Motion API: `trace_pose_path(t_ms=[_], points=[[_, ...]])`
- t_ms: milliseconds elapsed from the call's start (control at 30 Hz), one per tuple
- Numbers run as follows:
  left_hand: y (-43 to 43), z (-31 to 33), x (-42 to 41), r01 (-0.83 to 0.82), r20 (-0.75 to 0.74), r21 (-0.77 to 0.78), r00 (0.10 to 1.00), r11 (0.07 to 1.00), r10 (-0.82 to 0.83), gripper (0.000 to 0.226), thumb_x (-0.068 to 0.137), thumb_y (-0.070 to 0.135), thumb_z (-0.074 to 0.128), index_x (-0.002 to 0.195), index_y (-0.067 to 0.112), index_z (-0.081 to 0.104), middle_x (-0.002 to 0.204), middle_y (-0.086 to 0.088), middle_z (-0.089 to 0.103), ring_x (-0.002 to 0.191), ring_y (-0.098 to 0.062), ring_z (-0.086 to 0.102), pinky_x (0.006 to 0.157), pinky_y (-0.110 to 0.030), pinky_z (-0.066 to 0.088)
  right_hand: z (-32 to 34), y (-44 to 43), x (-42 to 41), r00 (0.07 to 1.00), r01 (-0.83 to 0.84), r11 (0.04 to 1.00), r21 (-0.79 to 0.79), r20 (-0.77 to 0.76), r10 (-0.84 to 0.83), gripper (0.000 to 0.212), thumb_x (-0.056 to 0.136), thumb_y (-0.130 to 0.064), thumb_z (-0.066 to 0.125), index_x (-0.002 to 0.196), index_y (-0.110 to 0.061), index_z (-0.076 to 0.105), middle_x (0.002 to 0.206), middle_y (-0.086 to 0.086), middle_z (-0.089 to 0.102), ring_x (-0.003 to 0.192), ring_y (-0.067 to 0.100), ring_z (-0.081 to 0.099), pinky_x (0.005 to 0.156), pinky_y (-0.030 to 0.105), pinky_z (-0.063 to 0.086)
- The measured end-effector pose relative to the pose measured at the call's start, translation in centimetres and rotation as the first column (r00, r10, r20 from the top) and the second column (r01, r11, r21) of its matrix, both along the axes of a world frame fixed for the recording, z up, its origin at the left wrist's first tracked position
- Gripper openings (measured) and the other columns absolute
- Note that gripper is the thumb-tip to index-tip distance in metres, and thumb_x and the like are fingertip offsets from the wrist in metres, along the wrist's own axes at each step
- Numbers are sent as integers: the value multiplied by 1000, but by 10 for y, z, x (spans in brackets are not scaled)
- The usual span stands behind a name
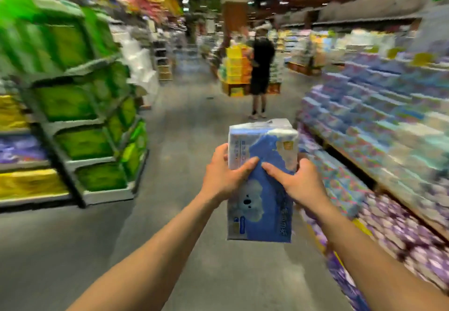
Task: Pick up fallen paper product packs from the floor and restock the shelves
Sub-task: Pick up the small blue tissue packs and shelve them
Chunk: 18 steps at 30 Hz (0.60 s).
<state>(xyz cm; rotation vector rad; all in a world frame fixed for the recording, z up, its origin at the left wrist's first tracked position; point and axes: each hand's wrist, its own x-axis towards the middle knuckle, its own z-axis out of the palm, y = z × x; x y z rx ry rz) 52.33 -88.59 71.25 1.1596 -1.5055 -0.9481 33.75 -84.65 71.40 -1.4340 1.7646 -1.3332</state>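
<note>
A blue tissue pack (263, 204) with a koala print is held upright in front of me, above the aisle floor. My left hand (224, 174) grips its left side with the thumb across the front. My right hand (300, 184) grips its right side, thumb also on the front. The fingers of both hands are hidden behind the pack. To the right runs a long shelf (379, 126) stacked with blue and purple paper packs. The view is blurred by motion.
A shelf unit (82, 106) of green packs stands on the left, with yellow and purple packs beside it. A person in black (261, 72) stands further down the aisle by a yellow stacked display (234, 70). The grey floor (184, 140) stretches between the shelves.
</note>
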Motion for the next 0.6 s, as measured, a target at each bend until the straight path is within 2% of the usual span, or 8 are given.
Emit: trace_pose_path(t_ms=[67, 133, 167, 300, 500, 533, 600], points=[[-36, 7, 57, -136, -34, 9, 990, 991, 136, 63, 73, 48, 85, 124, 24, 58, 107, 9, 72, 95, -5, 71, 87, -38, 60, 12, -58, 54, 989, -151, 988, -18, -2, 151, 51, 71, -51, 88, 103, -20, 63, 96, -9, 71, 86, 10, 68, 71, 32, 54], [-58, 15, 114, -275, -27, 20, 961, 961, 276, 62, 76, 45, 86, 127, 26, 55, 108, 13, 70, 96, -2, 69, 86, -34, 60, 21, -105, 112, 947, -321, 946, -34, 7, 322, 45, 74, -45, 87, 106, -28, 61, 97, -18, 71, 85, 0, 68, 69, 23, 54], [-65, 20, 144, -343, -28, 20, 939, 939, 344, 62, 76, 45, 85, 127, 27, 55, 108, 14, 69, 97, -2, 68, 86, -32, 60, 26, -126, 144, 915, -404, 914, -37, 14, 404, 45, 74, -44, 87, 108, -31, 61, 98, -19, 72, 85, -2, 69, 70, 23, 57], [-88, 30, 263, -553, -5, 19, 833, 833, 553, 62, 75, 52, 83, 126, 31, 55, 111, 13, 69, 99, -4, 67, 88, -33, 59, 34, -192, 273, 766, -638, 768, -56, 54, 641, 46, 72, -49, 86, 111, -34, 65, 101, -18, 76, 89, 1, 73, 83, 40, 63], [-113, 27, 446, -756, -50, 8, 654, 655, 755, 68, 73, 62, 80, 129, 32, 56, 110, 12, 71, 97, -6, 70, 88, -40, 60, 31, -262, 477, 571, -813, 572, -110, 43, 820, 73, 61, -84, 71, 117, -38, 65, 108, -18, 76, 97, 8, 74, 85, 46, 62], [-118, 25, 476, -770, -62, 7, 637, 638, 768, 68, 71, 64, 80, 127, 34, 57, 109, 13, 72, 96, -6, 70, 88, -41, 60, 31, -272, 509, 550, -828, 550, -111, 32, 835, 71, 64, -83, 69, 117, -38, 66, 107, -18, 76, 97, 7, 74, 85, 45, 62], [-130, 24, 538, -791, -73, -9, 611, 612, 789, 69, 68, 68, 78, 124, 34, 58, 108, 13, 73, 95, -5, 71, 87, -42, 61, 34, -289, 575, 509, -854, 506, -121, 8, 861, 50, 78, -70, 70, 116, -38, 66, 106, -20, 75, 95, 4, 73, 85, 43, 62]])
